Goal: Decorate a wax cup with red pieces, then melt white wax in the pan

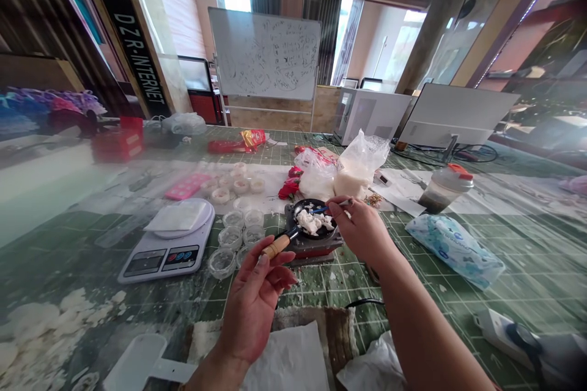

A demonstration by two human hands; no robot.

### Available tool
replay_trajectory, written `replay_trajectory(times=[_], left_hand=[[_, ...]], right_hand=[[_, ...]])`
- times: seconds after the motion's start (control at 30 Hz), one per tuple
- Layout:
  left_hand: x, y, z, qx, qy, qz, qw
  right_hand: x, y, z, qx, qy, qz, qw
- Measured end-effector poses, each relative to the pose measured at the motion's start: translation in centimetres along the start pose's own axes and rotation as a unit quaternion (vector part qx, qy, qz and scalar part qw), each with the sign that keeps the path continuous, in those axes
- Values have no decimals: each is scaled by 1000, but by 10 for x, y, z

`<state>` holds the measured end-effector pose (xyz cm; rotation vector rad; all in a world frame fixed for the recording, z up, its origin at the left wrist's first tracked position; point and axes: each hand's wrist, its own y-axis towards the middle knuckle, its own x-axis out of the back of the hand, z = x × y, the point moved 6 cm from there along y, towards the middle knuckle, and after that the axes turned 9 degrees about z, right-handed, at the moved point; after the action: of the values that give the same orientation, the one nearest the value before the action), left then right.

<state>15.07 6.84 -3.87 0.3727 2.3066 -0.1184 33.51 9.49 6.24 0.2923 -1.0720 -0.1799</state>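
A small black frying pan (332,233) with a wooden handle (277,247) rests on a small dark hot plate (316,249). White lumps (312,222) lie in the pan. My left hand (257,293) pinches the wooden handle between thumb and forefinger, the other fingers loosely curled. With fingers closed, my right hand (355,226) grips a thin stirrer (321,209) whose bluish end reaches into the lumps. The exact kind of the stirrer cannot be made out.
Left of the pan stand several small clear cups (230,237) and a kitchen scale (169,244). Behind it sit bags of white granules (355,174). To the right are a wipes pack (454,250) and a lidded shaker (447,189). A folded cloth (337,330) lies in front.
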Motion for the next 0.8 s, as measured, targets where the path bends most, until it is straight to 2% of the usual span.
replay_trajectory(times=[0.1, 0.23, 0.37, 0.5, 0.67, 0.8], left_hand=[[0, 0, 0, -1, 1, 1, 1000], [0, 0, 0, 0, 1, -2, 1000], [-1, 1, 0, 4, 0, -1, 1000], [0, 1, 0, 6, -3, -6, 1000], [1, 1, -1, 8, 0, -8, 1000], [1, 0, -1, 5, 1, -7, 1000]], right_hand=[[5, 0, -3, -17, -19, -21, 999], [4, 0, -2, -17, -25, 16, 999], [15, -3, -3, -29, -42, -17, 999], [21, -8, -3, -27, -64, 9, 998], [39, -18, -3, -40, -65, -48, 996], [31, -17, 0, -21, -62, 16, 998]])
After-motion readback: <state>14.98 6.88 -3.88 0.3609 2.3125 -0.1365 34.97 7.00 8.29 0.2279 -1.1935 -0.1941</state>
